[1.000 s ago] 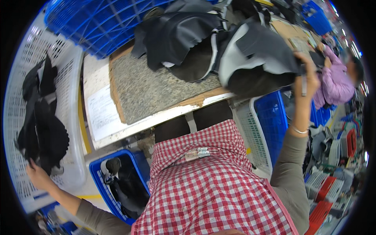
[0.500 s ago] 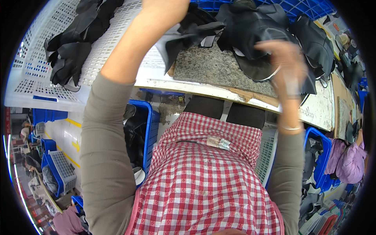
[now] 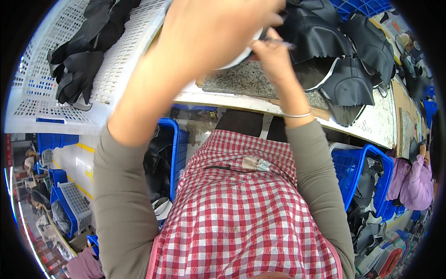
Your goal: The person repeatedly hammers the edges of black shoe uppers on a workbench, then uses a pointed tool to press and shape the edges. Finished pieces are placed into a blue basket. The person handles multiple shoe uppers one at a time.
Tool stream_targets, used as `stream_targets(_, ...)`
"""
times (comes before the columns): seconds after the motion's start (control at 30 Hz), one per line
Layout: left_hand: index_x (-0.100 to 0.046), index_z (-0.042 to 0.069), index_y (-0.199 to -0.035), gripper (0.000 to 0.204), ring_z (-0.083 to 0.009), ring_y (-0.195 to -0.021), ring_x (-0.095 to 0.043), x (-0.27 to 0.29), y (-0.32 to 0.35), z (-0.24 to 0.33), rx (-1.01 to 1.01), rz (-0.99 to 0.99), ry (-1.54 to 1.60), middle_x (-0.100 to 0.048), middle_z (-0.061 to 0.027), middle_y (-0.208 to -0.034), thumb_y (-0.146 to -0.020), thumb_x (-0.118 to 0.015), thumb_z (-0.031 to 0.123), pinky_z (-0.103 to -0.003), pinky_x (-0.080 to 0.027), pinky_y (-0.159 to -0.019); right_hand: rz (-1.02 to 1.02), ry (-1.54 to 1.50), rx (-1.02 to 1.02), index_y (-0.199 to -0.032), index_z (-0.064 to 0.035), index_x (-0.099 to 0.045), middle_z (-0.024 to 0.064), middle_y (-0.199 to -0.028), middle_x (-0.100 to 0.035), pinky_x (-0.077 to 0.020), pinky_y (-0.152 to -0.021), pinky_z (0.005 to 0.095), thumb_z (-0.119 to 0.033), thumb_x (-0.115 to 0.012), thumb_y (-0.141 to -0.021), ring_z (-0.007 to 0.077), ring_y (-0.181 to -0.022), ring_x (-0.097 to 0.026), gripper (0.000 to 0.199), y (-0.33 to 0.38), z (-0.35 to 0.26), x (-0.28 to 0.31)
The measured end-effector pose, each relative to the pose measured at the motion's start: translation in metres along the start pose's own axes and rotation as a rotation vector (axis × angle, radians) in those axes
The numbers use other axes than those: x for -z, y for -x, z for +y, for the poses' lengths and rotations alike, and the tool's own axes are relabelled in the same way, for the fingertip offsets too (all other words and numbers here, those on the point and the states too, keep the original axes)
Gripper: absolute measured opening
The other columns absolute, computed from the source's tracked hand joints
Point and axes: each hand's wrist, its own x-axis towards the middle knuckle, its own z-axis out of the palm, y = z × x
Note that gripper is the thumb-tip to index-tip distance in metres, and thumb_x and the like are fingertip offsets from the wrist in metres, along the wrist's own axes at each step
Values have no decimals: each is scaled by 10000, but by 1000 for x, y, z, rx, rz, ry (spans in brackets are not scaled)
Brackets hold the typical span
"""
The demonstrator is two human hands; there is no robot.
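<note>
My left hand (image 3: 218, 28) is raised over the workbench, close to the camera, its fingers blurred and partly hidden. Just under it shows a curved, white-edged piece (image 3: 245, 53); most of that piece is covered by the hand. My right hand (image 3: 275, 56) is beside it, fingers pinched together, with a small dark sliver at the fingertips too blurred to name. Both hands are above a speckled stone slab (image 3: 234, 78). To the right of my right hand lie stacked black leather-like pieces (image 3: 320, 39), with another shaped black piece (image 3: 348, 87) overlapping the bench edge.
A white perforated basket (image 3: 127, 51) at the left holds black cut pieces (image 3: 86, 58). Blue crates stand below the bench, one at left (image 3: 175, 144) and one at right (image 3: 346, 167). Another person in a purple top (image 3: 416, 188) is at far right.
My right hand has moved left from the black stack to beside my left hand. My left hand has come lower and nearer the camera. The stack's front pieces have shifted.
</note>
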Motion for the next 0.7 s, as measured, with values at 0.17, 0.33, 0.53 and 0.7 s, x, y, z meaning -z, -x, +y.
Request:
stream_targets(0.17,-622,60,-1214,518,-312,-1005,-639,-69,102,41,410,-442,190,-608,-101,-1174,-797,-842,274,-396,-542,-835,-67,330,-251,-1082,-18,-633,2,-841,-652,-492,-641,223,-117,-702,-929,85,-738,-610,194,-2,26,57)
stream_targets(0.33,-565,61,-1308,741,-326,-1131,-582,-126,167,46,579,-519,311,-558,-134,-1242,-762,-865,462,-428,-511,-963,103,336,-81,-1223,-29,-665,103,-1027,-763,-527,-679,232,-383,-510,-1101,86,-750,-606,406,45,32,69)
stream_targets(0.53,-627,74,-1122,406,-306,-1088,-610,-147,170,50,631,-377,218,-623,-71,-1114,-821,-811,275,-449,-518,-894,-206,433,-57,-997,-44,-787,-23,-695,-575,-381,-609,224,-231,-595,-1049,60,-649,-484,273,65,22,64)
stream_targets(0.7,-656,81,-1065,266,-301,-1048,-635,-149,168,53,734,-328,264,-635,-66,-1066,-865,-764,219,-430,-530,-863,-100,481,-104,-900,-29,-650,-48,-764,-579,-407,-659,227,-171,-759,-943,38,-722,-478,184,64,36,48)
